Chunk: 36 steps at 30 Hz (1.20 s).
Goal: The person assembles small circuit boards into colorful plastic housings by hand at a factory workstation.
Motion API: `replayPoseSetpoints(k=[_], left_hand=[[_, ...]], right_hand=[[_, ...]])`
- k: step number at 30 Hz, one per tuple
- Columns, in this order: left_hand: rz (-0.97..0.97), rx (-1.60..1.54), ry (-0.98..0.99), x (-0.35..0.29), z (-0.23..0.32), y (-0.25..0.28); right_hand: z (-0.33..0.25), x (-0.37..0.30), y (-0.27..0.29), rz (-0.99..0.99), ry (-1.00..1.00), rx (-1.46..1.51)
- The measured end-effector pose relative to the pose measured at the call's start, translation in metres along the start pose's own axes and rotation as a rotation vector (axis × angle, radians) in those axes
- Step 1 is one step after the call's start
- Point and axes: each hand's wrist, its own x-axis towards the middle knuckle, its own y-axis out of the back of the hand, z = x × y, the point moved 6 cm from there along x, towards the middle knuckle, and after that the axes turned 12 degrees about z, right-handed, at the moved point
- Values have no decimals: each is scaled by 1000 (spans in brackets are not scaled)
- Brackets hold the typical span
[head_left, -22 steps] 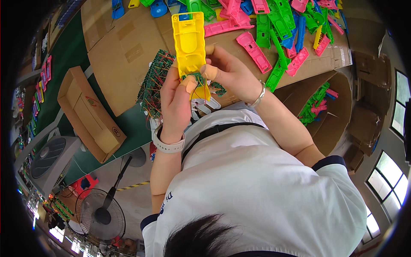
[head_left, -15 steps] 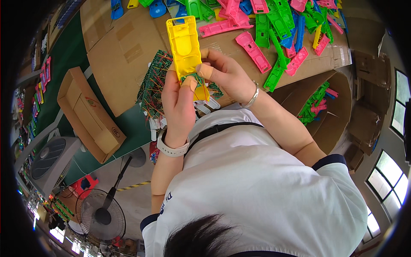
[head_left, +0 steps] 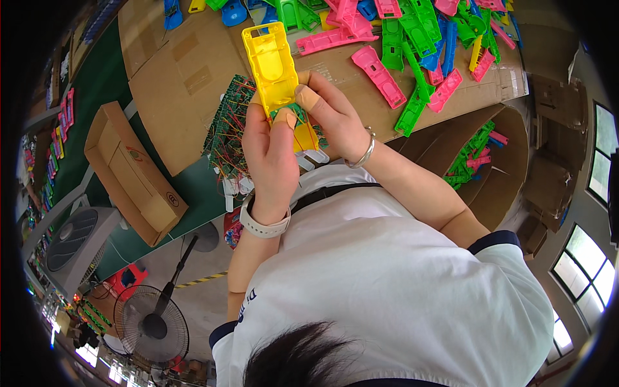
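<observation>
A yellow plastic shell (head_left: 271,61), long and hollow, is held up between my hands with its open side facing me. My left hand (head_left: 272,155) grips its lower left edge, the thumb lying over the near end. From the right, my right hand (head_left: 336,122) closes on the shell's lower side, thumb pressed near the inner edge. Tan coverings wrap the thumb tips. A small green circuit board (head_left: 291,113) shows at the shell's near end, partly hidden by the fingers. Below it is another yellow piece (head_left: 305,138), with thin wires beside it.
Wired green circuit boards (head_left: 225,129) lie stacked left of my hands, near white plastic parts (head_left: 313,157). Pink, green and blue shells (head_left: 412,39) heap on the cardboard-covered table (head_left: 187,84). An open carton (head_left: 132,174) sits left; a large box (head_left: 509,155) of shells stands right.
The yellow shell has shifted slightly left and tilted a little. My right thumb has lifted a bit from the shell's near end, and more of the green board shows.
</observation>
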Motion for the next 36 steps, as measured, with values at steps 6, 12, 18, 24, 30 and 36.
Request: replayPoseSetpoints(k=[6, 12, 18, 24, 30, 36], left_hand=[[35, -153, 141, 2, -1, -2], [-10, 69, -43, 2, 2, -6], [8, -302, 242, 25, -13, 0], [245, -306, 137, 59, -21, 24], [206, -245, 106, 68, -24, 35], [82, -417, 214, 58, -19, 20]], right_hand=[[8, -2, 1, 19, -52, 124], [12, 3, 1, -15, 5, 125], [29, 5, 20, -111, -170, 194], [43, -1, 48, -223, 10, -862], [33, 22, 75, 249, 367, -993], [9, 20, 33, 81, 737, -820]])
